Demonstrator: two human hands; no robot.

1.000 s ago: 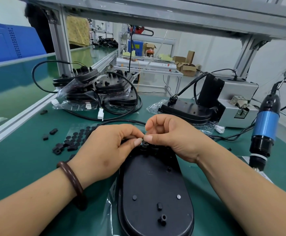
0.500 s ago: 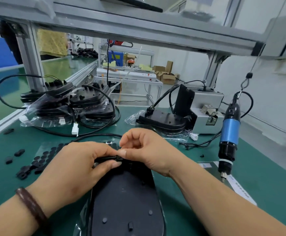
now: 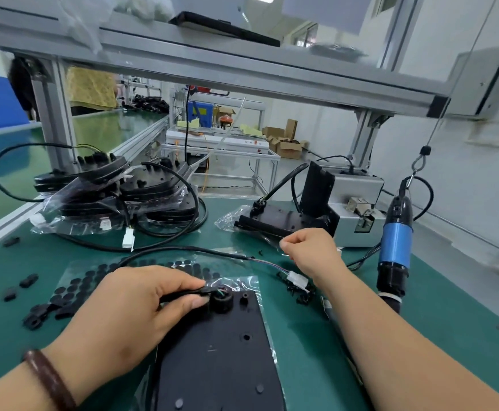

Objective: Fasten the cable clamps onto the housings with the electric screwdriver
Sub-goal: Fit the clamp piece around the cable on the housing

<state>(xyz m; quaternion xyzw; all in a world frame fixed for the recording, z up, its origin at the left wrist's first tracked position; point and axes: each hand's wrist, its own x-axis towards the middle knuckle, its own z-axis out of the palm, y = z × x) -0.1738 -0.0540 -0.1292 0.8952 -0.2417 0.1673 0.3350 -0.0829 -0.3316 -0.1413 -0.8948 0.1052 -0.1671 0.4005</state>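
No lettering can be read; the white paper strip (image 3: 331, 314) may carry print, but it is too blurred.

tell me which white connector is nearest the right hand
The white connector on the coloured wires, beside the right hand; the other connector lies by the stacked housings.

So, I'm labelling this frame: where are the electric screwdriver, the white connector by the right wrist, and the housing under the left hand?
electric screwdriver (image 3: 396, 244): head view, its blue body.
white connector (image 3: 298, 279): head view, middle of its shell.
housing (image 3: 221, 357): head view, its flat black face.
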